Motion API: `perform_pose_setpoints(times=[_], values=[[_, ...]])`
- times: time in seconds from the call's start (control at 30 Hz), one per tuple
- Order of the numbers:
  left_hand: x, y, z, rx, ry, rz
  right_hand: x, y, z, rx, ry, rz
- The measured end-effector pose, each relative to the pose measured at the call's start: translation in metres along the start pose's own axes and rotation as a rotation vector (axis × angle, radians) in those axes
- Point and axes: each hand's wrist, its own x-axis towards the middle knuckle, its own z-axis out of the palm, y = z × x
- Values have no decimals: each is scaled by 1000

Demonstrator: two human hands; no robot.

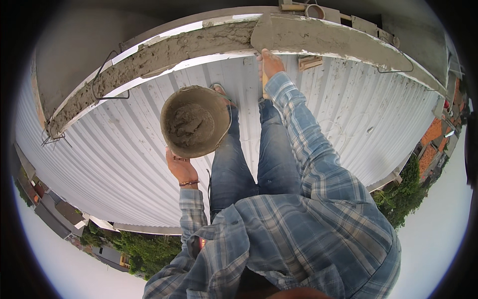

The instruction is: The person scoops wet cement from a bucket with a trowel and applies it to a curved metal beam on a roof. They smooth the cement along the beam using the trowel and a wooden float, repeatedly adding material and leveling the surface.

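Observation:
My right hand (270,65) is closed around the handle of a trowel, whose mortar-smeared blade (263,34) rests on the top of a long wall ledge (338,37). Right of the blade the grey mortar lies fairly smooth; to its left the mortar (199,40) is rough and lumpy. A round bucket (223,122), tilted toward me, is held up by my left hand (181,167) gripping its lower side. Wet mortar (190,124) sits in the bottom of the bucket. Part of my left fingers is hidden behind the bucket.
I stand on a corrugated metal roof (134,144). Bent wire clamps (94,82) straddle the ledge at both sides. A small wooden piece (309,62) lies below the ledge, and a round ring-like object (314,11) sits behind it. Treetops (149,249) and rooftops show beyond the roof's edges.

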Motion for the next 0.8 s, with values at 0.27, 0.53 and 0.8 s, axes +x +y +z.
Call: perform_pose_setpoints(times=[0.27,0.53,0.8], values=[[-6,5,2,26,30,-44,18,6,-61,-978,173,-206],[-18,5,37,11,134,-31,74,23,-247,-112,380,109],[-31,-11,70,87,68,-70,-12,21,6,-701,-185,-142]])
